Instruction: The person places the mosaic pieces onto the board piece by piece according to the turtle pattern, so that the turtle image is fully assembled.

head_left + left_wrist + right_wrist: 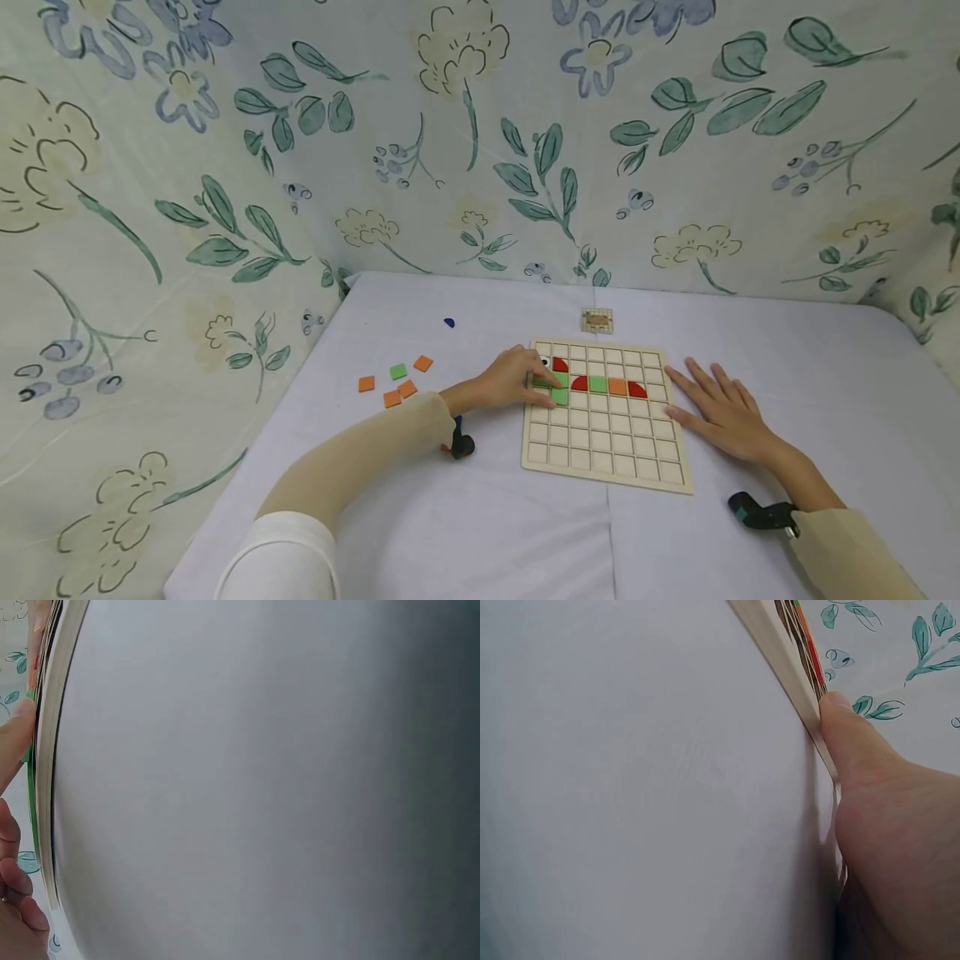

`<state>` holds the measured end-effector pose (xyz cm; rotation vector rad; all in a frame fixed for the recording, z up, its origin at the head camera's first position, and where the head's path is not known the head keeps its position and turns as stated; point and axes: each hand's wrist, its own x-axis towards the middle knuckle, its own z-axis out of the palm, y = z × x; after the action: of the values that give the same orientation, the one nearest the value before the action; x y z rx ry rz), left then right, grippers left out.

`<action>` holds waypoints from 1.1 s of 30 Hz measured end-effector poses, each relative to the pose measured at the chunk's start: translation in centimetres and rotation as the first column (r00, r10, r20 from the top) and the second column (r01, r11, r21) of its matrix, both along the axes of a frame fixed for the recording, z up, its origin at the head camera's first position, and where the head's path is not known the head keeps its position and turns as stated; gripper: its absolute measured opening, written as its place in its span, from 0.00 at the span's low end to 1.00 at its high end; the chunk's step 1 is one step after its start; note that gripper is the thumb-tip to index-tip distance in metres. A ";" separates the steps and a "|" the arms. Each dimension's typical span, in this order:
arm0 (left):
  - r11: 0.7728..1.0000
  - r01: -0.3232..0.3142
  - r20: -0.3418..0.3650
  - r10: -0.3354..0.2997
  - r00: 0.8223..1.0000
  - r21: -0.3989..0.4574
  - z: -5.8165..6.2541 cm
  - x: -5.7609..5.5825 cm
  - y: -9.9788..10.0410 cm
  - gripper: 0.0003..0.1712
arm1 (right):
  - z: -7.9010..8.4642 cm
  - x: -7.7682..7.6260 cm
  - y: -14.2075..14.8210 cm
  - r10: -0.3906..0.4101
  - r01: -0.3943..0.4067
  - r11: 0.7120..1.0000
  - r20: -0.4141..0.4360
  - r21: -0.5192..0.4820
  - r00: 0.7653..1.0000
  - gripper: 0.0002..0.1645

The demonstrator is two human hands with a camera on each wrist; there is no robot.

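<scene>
A pale wooden grid board (pixel 600 443) lies on the white cloth. My left hand (pixel 513 379) reaches over its upper left, thumb and fingertips pinching at a green square tile (pixel 560 397); the fingers partly cover the green pieces there. Along one row sit a red quarter-round tile (pixel 580 383), a green tile (pixel 597 384), an orange tile (pixel 617 386) and another red piece (pixel 637 390). One more red piece (pixel 559 365) is above, beside a white piece with a black dot (pixel 545 362). My right hand (pixel 723 417) lies spread at the board's right edge, its thumb touching the rim.
Several loose orange tiles (pixel 366 383) and a green one (pixel 398 371) lie left of the board. A dark blue half-round piece (pixel 449 322) is farther back. Behind the board lies a small patterned card (pixel 597 320). A floral curtain (pixel 480 150) hangs behind the table.
</scene>
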<state>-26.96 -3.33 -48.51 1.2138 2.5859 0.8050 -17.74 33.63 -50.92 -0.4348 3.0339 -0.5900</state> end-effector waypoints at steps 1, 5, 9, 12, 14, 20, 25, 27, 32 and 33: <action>1.000 -0.004 -0.001 0.004 1.000 -0.001 0.0 0.0 0.0 0.20 | 0.0 0.0 0.0 -0.001 0.001 1.000 0.003 -0.001 1.000 0.46; 1.000 -0.017 -0.005 0.017 1.000 0.000 0.0 0.0 0.1 0.20 | 0.0 0.0 -0.1 -0.005 0.005 1.000 0.000 0.000 1.000 0.46; 1.000 -0.026 -0.003 0.026 1.000 -0.009 -0.1 -0.2 0.3 0.20 | -0.1 0.0 0.0 -0.006 0.006 1.000 -0.005 -0.001 1.000 0.46; 0.999 -0.031 0.009 0.031 0.999 -0.011 -0.3 -0.4 0.3 0.19 | -0.2 -0.1 0.0 -0.005 0.005 1.000 -0.007 -0.001 1.000 0.46; 0.999 -0.032 0.019 0.032 0.999 -0.009 -0.3 -0.4 0.3 0.19 | -0.2 -0.1 0.0 -0.004 0.004 1.000 -0.007 0.002 1.000 0.46; 0.999 -0.036 0.051 0.035 0.998 0.011 0.2 -0.4 0.2 0.19 | -0.2 -0.1 0.0 -0.007 0.007 1.000 -0.003 0.005 1.000 0.46; 0.995 -0.078 0.101 0.072 0.992 0.056 1.4 -0.4 -0.3 0.20 | -0.1 -0.1 -0.1 -0.006 0.006 1.000 -0.001 0.006 1.000 0.46; 0.993 -0.090 0.114 0.081 0.990 0.075 1.9 -0.5 -0.6 0.20 | 0.0 0.0 -0.1 -0.005 0.005 1.000 -0.002 0.006 1.000 0.46; 0.987 -0.112 0.135 0.096 0.986 0.112 3.0 -0.4 -2.0 0.21 | 0.0 0.0 -0.2 -0.006 0.006 1.000 -0.006 0.004 1.000 0.46; 0.986 -0.114 0.136 0.097 0.986 0.120 3.2 -0.3 -2.4 0.21 | 0.0 0.0 -0.2 -0.006 0.006 1.000 -0.007 0.005 1.000 0.46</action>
<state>-27.30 -5.70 -45.35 1.0245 2.5444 1.0482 -17.70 33.44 -50.95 -0.4280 3.0436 -0.5830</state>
